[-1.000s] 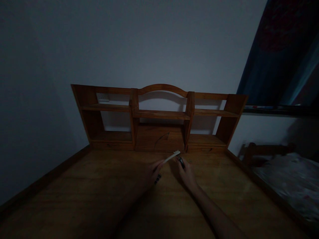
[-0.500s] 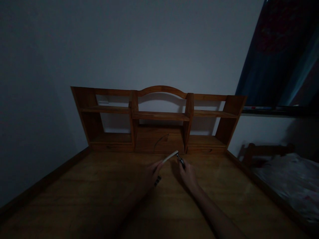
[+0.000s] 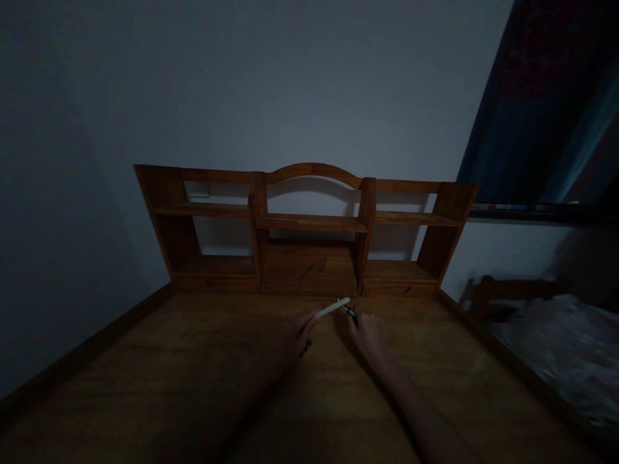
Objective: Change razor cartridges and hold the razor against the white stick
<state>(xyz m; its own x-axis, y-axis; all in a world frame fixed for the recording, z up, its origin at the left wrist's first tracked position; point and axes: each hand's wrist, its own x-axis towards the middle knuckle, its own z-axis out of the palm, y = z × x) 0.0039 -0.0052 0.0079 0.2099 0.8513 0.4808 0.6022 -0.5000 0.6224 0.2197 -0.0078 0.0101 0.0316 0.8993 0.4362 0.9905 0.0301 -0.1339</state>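
My left hand (image 3: pixel 296 332) is closed around a long, pale, flat strip (image 3: pixel 333 307), which slants up to the right out of the fingers. Below that hand, a dark piece with lighter marks (image 3: pixel 304 348) shows; whether it belongs to the strip I cannot tell. My right hand (image 3: pixel 366 330) grips a small tool with a dark handle and a shiny metal head (image 3: pixel 349 312). The tool's head meets or crosses behind the strip near its far end. Its exact kind is too dim to make out. Both hands are just above the wooden desk top (image 3: pixel 193 367).
A wooden shelf unit (image 3: pixel 312 223) with several compartments stands along the back of the desk, against a pale wall (image 3: pixel 300 84). Raised wooden edges run down both sides. At right are a dark blue curtain (image 3: pixel 512 142) and a plastic-covered heap (image 3: pixel 561 348).
The strip's far end has dipped slightly and turned its flat side more toward me. The tool has tilted left, its head moving behind the strip. Both hands keep their hold.
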